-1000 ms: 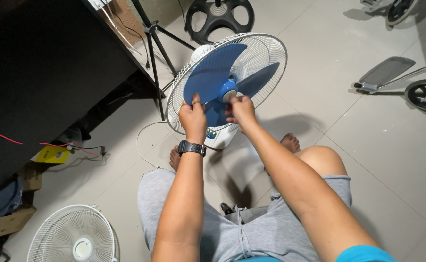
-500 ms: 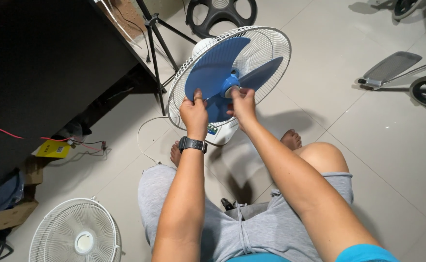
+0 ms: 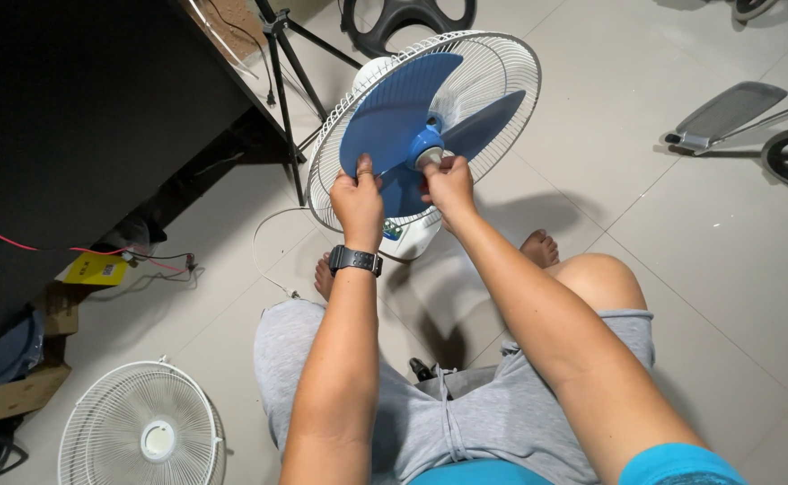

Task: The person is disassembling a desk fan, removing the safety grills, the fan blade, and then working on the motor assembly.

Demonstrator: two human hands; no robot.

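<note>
Blue fan blade [image 3: 394,117] up front, three-lobed, sitting inside the white rear wire guard [image 3: 493,63] of a pedestal fan that stands on the pale tiled floor [image 3: 681,269], just ahead of the seated person's knees. The fan tilts back, hub [image 3: 428,144] facing up toward the camera, its axis leaning away toward the far end of the floor. Left hand [image 3: 358,199] clamps the lower lobe of the blade, thumb over its edge, fingers curled tight. Right hand [image 3: 448,180] pinches narrow on the small pale cap [image 3: 429,157] at the hub's centre, fingertips wrapped round it. So the hub sits right between both hands. A black watch [image 3: 354,260] rides the left wrist. Beyond: a black desk [image 3: 97,108] along the left, a black tripod [image 3: 286,72] beside it, the detached white front guard [image 3: 142,436] lying flat at the near left of the floor, a scooter deck [image 3: 726,112] far right.
</note>
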